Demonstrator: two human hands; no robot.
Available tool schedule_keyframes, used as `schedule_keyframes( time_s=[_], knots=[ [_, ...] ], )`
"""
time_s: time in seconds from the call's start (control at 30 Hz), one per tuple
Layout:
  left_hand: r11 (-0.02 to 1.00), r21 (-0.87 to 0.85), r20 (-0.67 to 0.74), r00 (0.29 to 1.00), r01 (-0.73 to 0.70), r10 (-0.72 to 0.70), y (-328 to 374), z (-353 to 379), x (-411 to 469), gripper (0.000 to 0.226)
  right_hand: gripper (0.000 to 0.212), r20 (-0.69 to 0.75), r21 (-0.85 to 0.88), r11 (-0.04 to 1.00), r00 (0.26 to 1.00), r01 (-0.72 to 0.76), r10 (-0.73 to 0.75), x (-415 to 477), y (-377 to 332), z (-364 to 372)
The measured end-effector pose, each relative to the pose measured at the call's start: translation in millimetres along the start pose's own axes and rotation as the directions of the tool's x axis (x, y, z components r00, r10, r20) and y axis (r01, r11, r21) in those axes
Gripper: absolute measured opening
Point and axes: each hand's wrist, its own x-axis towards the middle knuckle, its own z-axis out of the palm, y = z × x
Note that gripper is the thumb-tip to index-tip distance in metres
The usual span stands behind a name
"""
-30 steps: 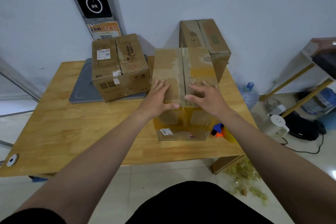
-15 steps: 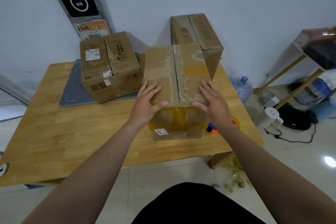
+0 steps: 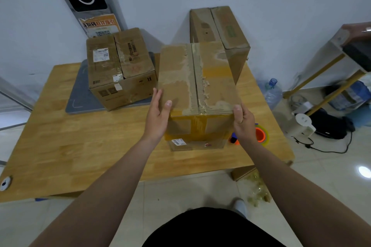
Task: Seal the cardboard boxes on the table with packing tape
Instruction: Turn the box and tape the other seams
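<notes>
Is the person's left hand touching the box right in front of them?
Touching. Head view: the left hand has its thumb on top of the front box, fingers against its side.

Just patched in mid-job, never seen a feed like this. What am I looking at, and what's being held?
No machine here: a person works bare-handed, and the one camera sits on their head, looking down. The left hand and right hand hold the middle cardboard box by its near top corners, thumbs on top. On the wooden table also stand a second box on a grey mat and a tall box at the back. A tape roll lies beside the right hand.
</notes>
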Motion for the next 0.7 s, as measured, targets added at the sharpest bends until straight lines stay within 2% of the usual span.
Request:
schedule_keyframes(
  time_s=[0.07, 0.2, 0.33, 0.4, 0.47, 0.53, 0.6, 0.63, 0.7],
  knots=[
    [1.0, -0.008, -0.014, 1.0, 0.023, -0.023, 1.0, -3.0, -0.1, 0.06, 0.07, 0.018, -0.016, 1.0, 1.0, -0.014, 0.014, -0.2, 1.6, -4.6],
    [0.995, -0.021, -0.051, 0.994, 0.1, -0.101, 4.1, -21.2, 3.7, 0.053, 0.05, 0.105, -0.172, 0.977, 0.984, -0.126, 0.145, 2.8, 1.0, -9.8],
    [0.985, 0.115, -0.02, 0.992, 0.126, -0.124, 4.6, -45.2, 12.7, 0.056, 0.037, 0.195, -0.016, 0.986, 0.967, -0.163, 0.163, 12.7, -28.2, -8.4],
    [0.982, 0.145, -0.117, 0.988, 0.116, -0.1, 8.9, -49.9, 15.8, 0.063, 0.037, 0.287, -0.025, 0.993, 0.95, -0.118, 0.12, 18.8, -46.4, -4.2],
    [0.969, 0.209, -0.224, 0.971, 0.128, -0.08, 18.9, -48.5, 17.0, 0.067, 0.035, 0.364, -0.113, 0.993, 0.928, -0.039, 0.078, 17.8, -56.7, 0.6],
    [0.872, 0.47, -0.219, 0.975, 0.139, -0.037, 28.9, -41.3, 15.0, 0.062, 0.036, 0.424, -0.175, 0.984, 0.904, 0.025, 0.053, 12.1, -60.7, 7.4],
    [0.708, 0.703, -0.103, 0.995, 0.074, -0.002, 37.2, -27.0, 8.1, 0.059, 0.038, 0.527, -0.206, 0.977, 0.848, 0.063, 0.057, 5.8, -63.5, 17.6],
    [0.655, 0.755, -0.041, 0.999, 0.028, 0.005, 41.7, -17.9, 4.6, 0.063, 0.04, 0.589, -0.229, 0.967, 0.807, 0.112, 0.046, 4.3, -65.1, 23.4],
    [0.631, 0.774, 0.068, 0.998, -0.05, -0.005, 51.4, 1.4, -0.3, 0.07, 0.044, 0.673, -0.273, 0.942, 0.738, 0.194, 0.043, 3.9, -69.5, 32.4]
  ],
)
